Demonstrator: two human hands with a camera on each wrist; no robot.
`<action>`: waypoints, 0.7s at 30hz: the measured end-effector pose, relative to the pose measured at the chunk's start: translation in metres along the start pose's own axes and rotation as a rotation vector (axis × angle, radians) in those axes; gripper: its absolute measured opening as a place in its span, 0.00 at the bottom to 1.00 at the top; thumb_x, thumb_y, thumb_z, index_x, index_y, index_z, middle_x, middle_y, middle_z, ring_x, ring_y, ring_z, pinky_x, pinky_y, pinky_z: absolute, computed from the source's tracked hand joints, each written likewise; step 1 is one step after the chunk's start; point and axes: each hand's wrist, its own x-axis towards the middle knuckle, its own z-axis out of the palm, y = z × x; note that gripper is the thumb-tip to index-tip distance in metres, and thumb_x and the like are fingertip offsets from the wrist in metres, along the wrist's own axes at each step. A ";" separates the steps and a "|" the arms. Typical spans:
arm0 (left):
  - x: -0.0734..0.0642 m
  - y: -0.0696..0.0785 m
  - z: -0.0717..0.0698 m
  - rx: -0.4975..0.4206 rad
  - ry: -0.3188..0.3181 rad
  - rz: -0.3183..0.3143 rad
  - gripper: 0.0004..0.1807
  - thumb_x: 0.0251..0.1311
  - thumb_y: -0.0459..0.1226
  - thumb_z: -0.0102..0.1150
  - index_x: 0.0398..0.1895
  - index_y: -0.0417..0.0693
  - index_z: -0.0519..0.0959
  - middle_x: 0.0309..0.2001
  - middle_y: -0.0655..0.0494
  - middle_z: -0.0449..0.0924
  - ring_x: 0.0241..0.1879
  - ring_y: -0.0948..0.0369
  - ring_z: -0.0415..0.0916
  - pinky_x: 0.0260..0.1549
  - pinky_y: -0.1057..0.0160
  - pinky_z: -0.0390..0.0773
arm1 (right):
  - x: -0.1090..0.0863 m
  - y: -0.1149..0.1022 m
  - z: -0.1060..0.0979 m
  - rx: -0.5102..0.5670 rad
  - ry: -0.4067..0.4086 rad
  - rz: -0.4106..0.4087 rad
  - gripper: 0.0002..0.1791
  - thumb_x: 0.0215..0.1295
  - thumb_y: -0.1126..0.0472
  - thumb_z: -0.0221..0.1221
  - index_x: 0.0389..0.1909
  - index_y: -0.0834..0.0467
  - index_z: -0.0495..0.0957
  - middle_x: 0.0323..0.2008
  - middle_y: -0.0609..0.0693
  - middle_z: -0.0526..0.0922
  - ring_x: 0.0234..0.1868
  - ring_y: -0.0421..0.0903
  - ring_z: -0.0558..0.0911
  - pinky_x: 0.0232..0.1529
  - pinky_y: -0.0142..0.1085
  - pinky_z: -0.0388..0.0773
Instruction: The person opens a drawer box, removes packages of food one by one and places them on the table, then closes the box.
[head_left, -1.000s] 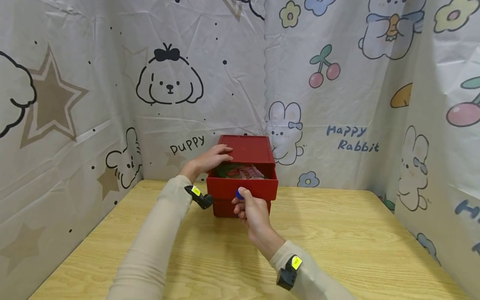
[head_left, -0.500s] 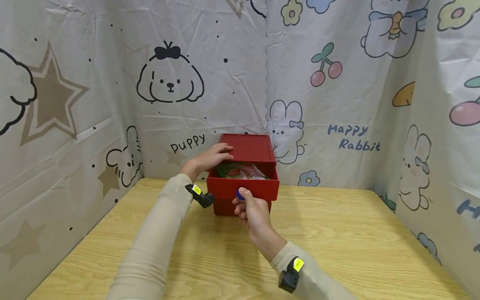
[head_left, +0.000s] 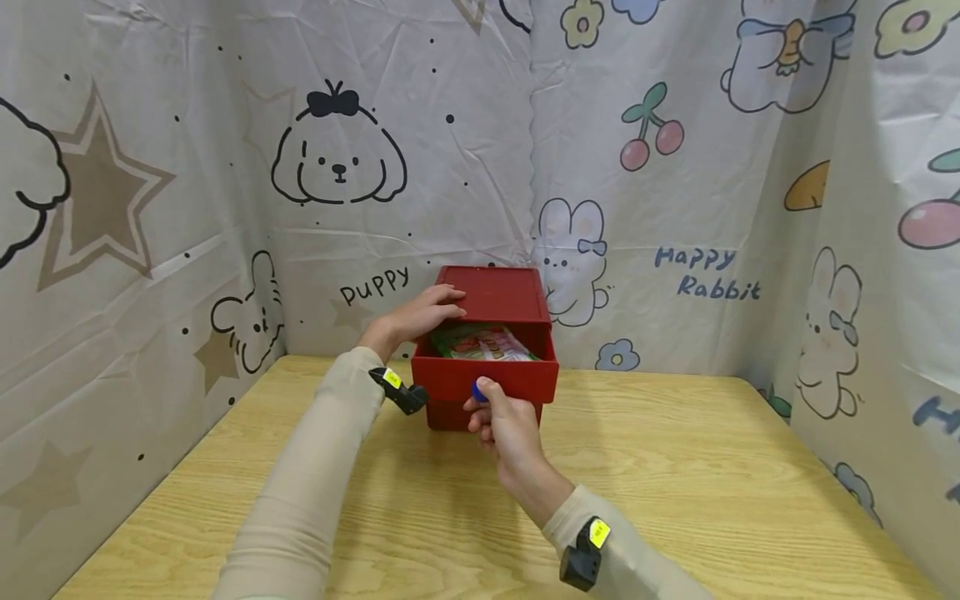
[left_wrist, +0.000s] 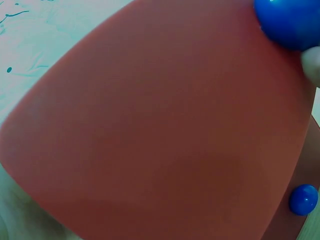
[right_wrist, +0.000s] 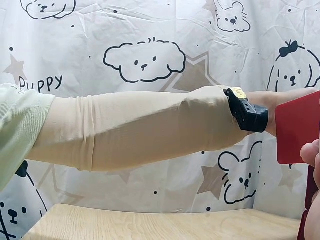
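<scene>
A red two-drawer box stands at the back of the table, its upper drawer pulled partway out. My right hand pinches the blue knob on that drawer's front, thumb on top. My left hand rests on the left edge of the box top with its fingers laid over it. Inside the drawer lies a green and pink packet, partly under the box top. In the left wrist view the drawer front fills most of the frame, and a second blue knob shows on the lower drawer.
The wooden table spreads in front of the box and to both sides. Printed cloth hangs behind and along both sides, close behind the box. Each wrist carries a small black camera.
The upper drawer has come slightly further out toward me, showing a little more of the packet. My left hand has stayed on the box top, and the right hand still pinches the knob.
</scene>
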 end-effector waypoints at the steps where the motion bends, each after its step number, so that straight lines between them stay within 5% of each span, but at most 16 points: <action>1: 0.000 0.000 0.000 0.003 0.000 -0.003 0.34 0.75 0.49 0.50 0.80 0.48 0.62 0.83 0.49 0.42 0.80 0.50 0.40 0.72 0.42 0.56 | 0.000 0.000 0.000 -0.003 0.000 0.000 0.25 0.72 0.43 0.62 0.26 0.61 0.82 0.18 0.48 0.78 0.18 0.38 0.69 0.20 0.28 0.63; 21: -0.004 0.002 -0.001 -0.016 -0.017 -0.021 0.35 0.74 0.49 0.51 0.81 0.49 0.61 0.83 0.49 0.42 0.79 0.48 0.44 0.70 0.39 0.59 | -0.010 -0.002 -0.001 -0.011 -0.017 0.015 0.24 0.71 0.43 0.62 0.27 0.61 0.82 0.19 0.48 0.78 0.19 0.38 0.69 0.21 0.29 0.64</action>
